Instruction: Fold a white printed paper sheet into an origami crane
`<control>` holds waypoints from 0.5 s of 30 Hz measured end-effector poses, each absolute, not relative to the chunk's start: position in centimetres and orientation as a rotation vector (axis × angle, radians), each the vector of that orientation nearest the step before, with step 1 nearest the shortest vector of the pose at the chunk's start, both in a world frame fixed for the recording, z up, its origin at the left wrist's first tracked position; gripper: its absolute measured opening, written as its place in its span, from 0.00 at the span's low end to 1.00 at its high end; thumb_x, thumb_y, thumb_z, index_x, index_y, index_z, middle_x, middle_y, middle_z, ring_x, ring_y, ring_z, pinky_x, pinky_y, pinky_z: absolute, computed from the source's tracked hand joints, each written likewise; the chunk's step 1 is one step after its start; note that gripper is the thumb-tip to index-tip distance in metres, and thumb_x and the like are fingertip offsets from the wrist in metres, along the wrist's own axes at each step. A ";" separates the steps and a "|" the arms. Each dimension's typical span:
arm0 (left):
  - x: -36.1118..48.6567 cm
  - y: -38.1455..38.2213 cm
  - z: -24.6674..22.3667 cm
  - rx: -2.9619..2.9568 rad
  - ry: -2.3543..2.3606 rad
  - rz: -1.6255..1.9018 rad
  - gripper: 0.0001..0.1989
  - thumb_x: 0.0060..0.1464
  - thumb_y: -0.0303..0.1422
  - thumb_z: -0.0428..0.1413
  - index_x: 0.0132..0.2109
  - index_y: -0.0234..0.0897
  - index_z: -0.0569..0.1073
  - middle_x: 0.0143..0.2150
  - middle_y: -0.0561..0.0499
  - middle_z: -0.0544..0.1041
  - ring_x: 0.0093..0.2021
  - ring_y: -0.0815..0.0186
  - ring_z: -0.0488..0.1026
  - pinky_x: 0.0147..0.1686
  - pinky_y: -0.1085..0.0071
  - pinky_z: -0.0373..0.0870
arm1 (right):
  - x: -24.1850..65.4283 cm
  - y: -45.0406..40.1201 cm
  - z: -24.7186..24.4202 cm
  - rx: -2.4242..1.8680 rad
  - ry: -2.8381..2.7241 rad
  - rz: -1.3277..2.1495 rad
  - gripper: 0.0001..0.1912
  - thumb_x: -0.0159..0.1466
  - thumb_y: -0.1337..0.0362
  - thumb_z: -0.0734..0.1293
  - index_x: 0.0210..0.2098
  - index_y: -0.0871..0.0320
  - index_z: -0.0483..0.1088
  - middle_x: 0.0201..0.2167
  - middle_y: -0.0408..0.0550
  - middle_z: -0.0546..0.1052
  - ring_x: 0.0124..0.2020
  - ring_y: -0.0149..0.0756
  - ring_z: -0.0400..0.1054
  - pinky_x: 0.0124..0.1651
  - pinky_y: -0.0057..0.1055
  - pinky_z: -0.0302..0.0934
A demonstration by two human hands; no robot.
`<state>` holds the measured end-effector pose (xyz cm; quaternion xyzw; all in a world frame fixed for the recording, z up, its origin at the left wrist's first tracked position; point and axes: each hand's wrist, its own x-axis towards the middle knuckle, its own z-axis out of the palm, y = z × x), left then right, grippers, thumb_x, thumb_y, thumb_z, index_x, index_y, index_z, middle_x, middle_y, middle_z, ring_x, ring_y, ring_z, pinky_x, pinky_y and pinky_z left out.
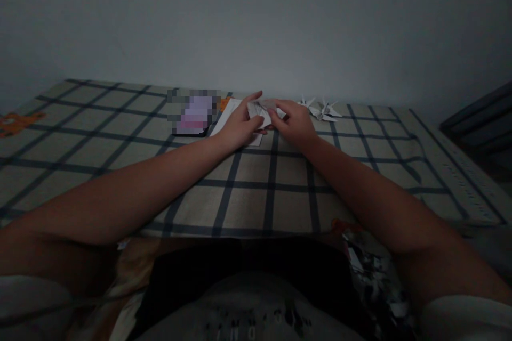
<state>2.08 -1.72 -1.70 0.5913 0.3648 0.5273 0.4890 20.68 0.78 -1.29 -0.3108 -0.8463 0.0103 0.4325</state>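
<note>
1. The small, thin, whitish folded paper piece (253, 110) is between the two hands, near the far edge of the surface (248, 202), which wears a pale cloth with dark blue checks.
2. The left hand (240, 120) grips the piece's left side, thumb on top, one finger stretched out past it. It probably serves best as the steady side, so light, even pressure should keep the paper from buckling.
3. The right hand (298, 120) pinches the right side between thumb and fingers. The step looks like shaping or pressing a fold; edges are best lined up before the thumb runs along the crease.
4. The flat white rectangular sheet (225, 117) lies partly under the left hand; resting the piece on something flat would likely give a sharper crease than pressing in mid-air.
5. Keep the right wrist off the spiky white folded-paper shapes (325, 110) just beyond it; their points could bend.
6. Light is dim and the crease too small to tell, so checking by fingertip seems wise.
</note>
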 end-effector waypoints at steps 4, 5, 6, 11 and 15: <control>2.3 -1.9 -1.5 1.429 0.883 1.273 0.41 0.53 0.28 0.61 0.73 0.42 0.61 0.60 0.41 0.78 0.52 0.53 0.81 0.48 0.55 0.83 | 20.7 1.2 -1.6 -0.796 -2.152 -0.019 0.21 0.71 0.63 0.63 0.60 0.58 0.77 0.57 0.54 0.83 0.57 0.46 0.78 0.62 0.45 0.71; 2.3 -2.1 -1.4 1.427 0.886 1.272 0.40 0.54 0.28 0.62 0.72 0.43 0.62 0.60 0.41 0.78 0.54 0.53 0.80 0.49 0.55 0.83 | 20.6 1.3 -1.7 -0.801 -2.172 -0.035 0.22 0.70 0.64 0.64 0.61 0.58 0.77 0.58 0.54 0.83 0.58 0.46 0.78 0.63 0.45 0.71; 2.3 -2.2 -1.3 1.426 0.888 1.274 0.38 0.54 0.29 0.62 0.71 0.43 0.63 0.61 0.41 0.78 0.55 0.53 0.80 0.49 0.55 0.82 | 20.6 1.4 -1.7 -0.804 -2.187 -0.052 0.23 0.69 0.65 0.65 0.61 0.58 0.77 0.58 0.53 0.83 0.58 0.46 0.78 0.63 0.46 0.71; 2.4 -2.4 -1.3 1.460 0.912 1.252 0.33 0.52 0.30 0.63 0.65 0.41 0.68 0.58 0.42 0.78 0.50 0.55 0.80 0.46 0.57 0.83 | 20.5 1.2 -1.4 -0.797 -2.189 -0.090 0.22 0.71 0.67 0.61 0.61 0.58 0.77 0.58 0.52 0.83 0.57 0.45 0.79 0.63 0.45 0.70; 2.3 -2.1 -1.6 1.484 0.899 1.249 0.37 0.48 0.29 0.61 0.66 0.39 0.67 0.59 0.40 0.77 0.49 0.54 0.80 0.46 0.54 0.83 | 20.6 1.1 -1.4 -0.791 -2.133 -0.082 0.23 0.74 0.66 0.57 0.63 0.59 0.74 0.58 0.54 0.82 0.54 0.44 0.80 0.58 0.42 0.73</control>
